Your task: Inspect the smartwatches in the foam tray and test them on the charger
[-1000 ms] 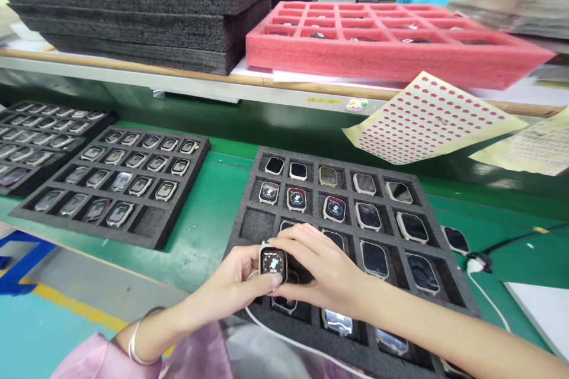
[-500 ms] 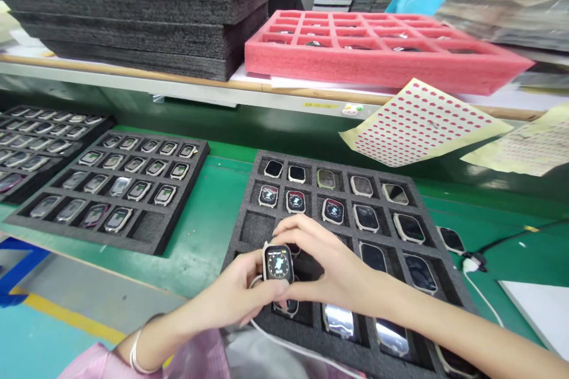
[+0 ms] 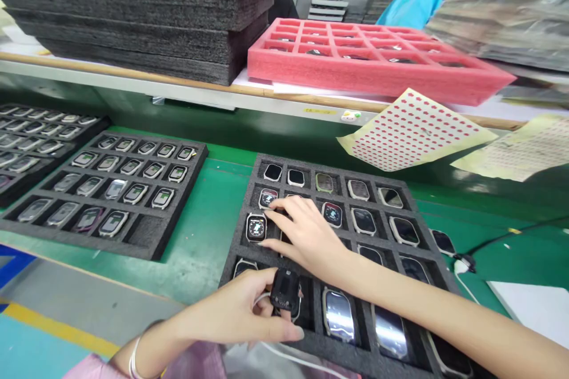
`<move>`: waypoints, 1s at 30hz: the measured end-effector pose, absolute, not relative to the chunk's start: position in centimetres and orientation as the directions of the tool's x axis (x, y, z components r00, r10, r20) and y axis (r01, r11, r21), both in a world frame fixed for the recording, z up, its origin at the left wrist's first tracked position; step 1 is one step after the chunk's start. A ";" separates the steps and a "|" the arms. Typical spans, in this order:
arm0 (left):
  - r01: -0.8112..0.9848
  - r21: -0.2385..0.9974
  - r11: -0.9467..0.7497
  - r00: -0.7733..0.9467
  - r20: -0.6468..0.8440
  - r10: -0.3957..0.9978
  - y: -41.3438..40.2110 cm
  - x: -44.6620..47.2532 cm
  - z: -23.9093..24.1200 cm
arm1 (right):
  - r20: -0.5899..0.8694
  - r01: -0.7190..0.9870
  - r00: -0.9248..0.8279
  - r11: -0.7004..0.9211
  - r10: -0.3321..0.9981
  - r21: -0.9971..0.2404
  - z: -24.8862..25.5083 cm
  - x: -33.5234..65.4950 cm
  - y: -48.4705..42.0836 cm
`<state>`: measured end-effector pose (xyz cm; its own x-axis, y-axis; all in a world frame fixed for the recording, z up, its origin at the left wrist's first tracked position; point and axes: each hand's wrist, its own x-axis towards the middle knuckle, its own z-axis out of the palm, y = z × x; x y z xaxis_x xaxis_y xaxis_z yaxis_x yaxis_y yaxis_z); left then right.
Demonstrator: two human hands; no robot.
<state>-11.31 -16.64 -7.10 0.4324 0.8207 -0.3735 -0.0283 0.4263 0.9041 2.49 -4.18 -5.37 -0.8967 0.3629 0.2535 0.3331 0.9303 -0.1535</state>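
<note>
My left hand (image 3: 253,308) is closed around a small black block with a white cable (image 3: 287,289), apparently a watch charger, above the near-left part of a dark foam tray (image 3: 362,356). A smartwatch (image 3: 256,228) with a lit dial lies in a compartment of that tray's left column. Close at its right edge is my right hand (image 3: 311,231), thumb and fingers apart at the upper and lower corners; whether the tips still touch is unclear. Several other watches fill compartments around, some with lit red-and-white dials, others dark. My right hand and forearm hide some of them.
Left on the green bench is another foam tray (image 3: 155,237) of watches, with more beyond. A shelf ahead carries stacked black foam (image 3: 133,29) and a pink foam tray (image 3: 377,80). Sticker sheets (image 3: 411,133) hang from it. A cable plug (image 3: 463,263) lies at right.
The lit watch has left the black block in my left hand and now lies in the tray's left compartment, which was vacant. My right hand moved left and away with it, fingers spreading.
</note>
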 end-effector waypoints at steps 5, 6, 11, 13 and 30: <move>-0.074 0.891 0.448 0.469 -0.365 0.804 -16.6 -11.2 -7.4 | -0.044 0.365 -0.931 0.929 0.363 -0.057 -3.7 5.5 -4.5; -0.084 0.890 0.449 0.472 -0.361 0.804 -16.6 -11.1 -7.4 | -0.067 0.365 -0.930 0.930 0.362 -0.050 -3.7 5.7 -4.7; -0.158 0.889 0.429 0.400 -0.339 0.851 -16.6 -10.9 -7.6 | -0.082 0.375 -0.927 0.918 0.367 -0.129 -4.1 5.5 -4.7; -0.198 0.892 0.407 0.347 -0.324 0.880 -16.6 -10.9 -7.6 | -0.043 0.376 -0.926 0.903 0.376 -0.206 -3.9 5.6 -4.3; -0.161 0.919 0.360 0.245 -0.317 0.916 -16.8 -10.2 -8.1 | 0.177 0.059 -0.979 0.972 0.101 -0.228 -2.6 6.1 -6.3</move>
<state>-10.17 -16.81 -8.09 0.2448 0.9164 -0.3166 -0.1612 0.3605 0.9187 6.06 -6.27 -2.60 -0.9791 0.1006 0.1770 0.0586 0.9719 -0.2278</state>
